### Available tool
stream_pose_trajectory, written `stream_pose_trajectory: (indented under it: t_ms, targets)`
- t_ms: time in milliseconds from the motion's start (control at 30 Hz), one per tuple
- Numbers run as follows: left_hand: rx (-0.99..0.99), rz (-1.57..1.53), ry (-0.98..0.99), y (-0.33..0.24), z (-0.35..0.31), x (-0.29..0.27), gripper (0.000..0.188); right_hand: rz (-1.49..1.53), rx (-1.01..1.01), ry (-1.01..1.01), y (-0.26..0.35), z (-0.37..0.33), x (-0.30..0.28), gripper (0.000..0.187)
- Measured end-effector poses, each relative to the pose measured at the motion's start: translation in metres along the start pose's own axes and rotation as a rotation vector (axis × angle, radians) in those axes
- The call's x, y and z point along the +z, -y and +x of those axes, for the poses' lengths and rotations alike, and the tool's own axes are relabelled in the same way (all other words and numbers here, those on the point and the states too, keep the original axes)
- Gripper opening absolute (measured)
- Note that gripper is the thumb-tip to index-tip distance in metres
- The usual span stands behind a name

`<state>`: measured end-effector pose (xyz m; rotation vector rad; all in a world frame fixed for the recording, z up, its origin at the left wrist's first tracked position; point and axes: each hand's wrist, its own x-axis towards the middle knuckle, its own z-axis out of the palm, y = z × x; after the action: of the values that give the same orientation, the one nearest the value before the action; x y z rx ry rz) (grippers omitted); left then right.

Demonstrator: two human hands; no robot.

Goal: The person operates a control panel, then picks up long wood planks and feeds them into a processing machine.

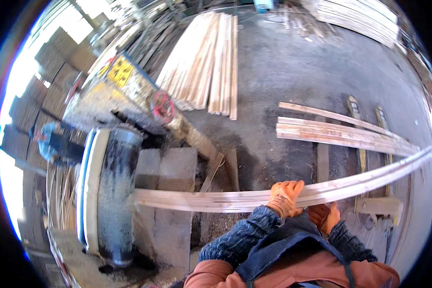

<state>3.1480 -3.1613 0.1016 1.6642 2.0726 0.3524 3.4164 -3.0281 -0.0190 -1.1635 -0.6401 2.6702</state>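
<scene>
Several long, pale wooden strips [225, 200] lie side by side across the space in front of me. Their left ends meet the dark, curved belt or drum [120, 192] of a machine, and their right ends reach far out to the right. My left hand [284, 198], in an orange glove, is closed over the strips near their middle. Just to its right, my gloved right hand [327, 217] is at the near edge of the strips, curled against them from below. Some of its fingers are hidden under the wood and by shadow.
A red handwheel [162, 106] and a yellow panel [120, 72] are on the machine. More strips [336, 132] rest on supports beyond my hands. A larger row of boards [204, 62] lies on the floor ahead. Another person [53, 141] stands at far left, past the drum.
</scene>
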Motion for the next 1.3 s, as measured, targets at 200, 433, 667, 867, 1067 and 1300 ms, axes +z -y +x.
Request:
stream_pose_trajectory:
  t_ms: [200,433,667,867,1067,1300]
  targets:
    - [-0.033,0.029,-0.080,0.036,-0.037,-0.004,0.092,-1.406,-0.766,0.106,0.073,-0.068,0.085,0.047]
    - [-0.009,0.098,-0.150,0.088,-0.093,-0.024,0.087,-2.379,-1.185,-0.033,0.160,-0.047,0.005,0.107]
    - [0.042,0.079,-0.164,0.100,-0.106,-0.027,0.091,-2.475,-0.781,0.098,0.158,-0.046,0.034,0.110]
    - [-0.143,0.192,0.072,0.133,-0.154,-0.064,0.090,-2.397,-0.861,0.165,0.093,-0.023,0.072,0.106]
    - [0.172,0.088,-0.193,0.059,-0.076,-0.020,0.089,-2.346,-0.782,0.229,0.044,-0.003,0.145,0.105]
    - [0.137,0.185,-0.226,0.058,-0.064,-0.003,0.077,-1.989,-1.141,0.356,0.004,0.026,0.169,0.109]
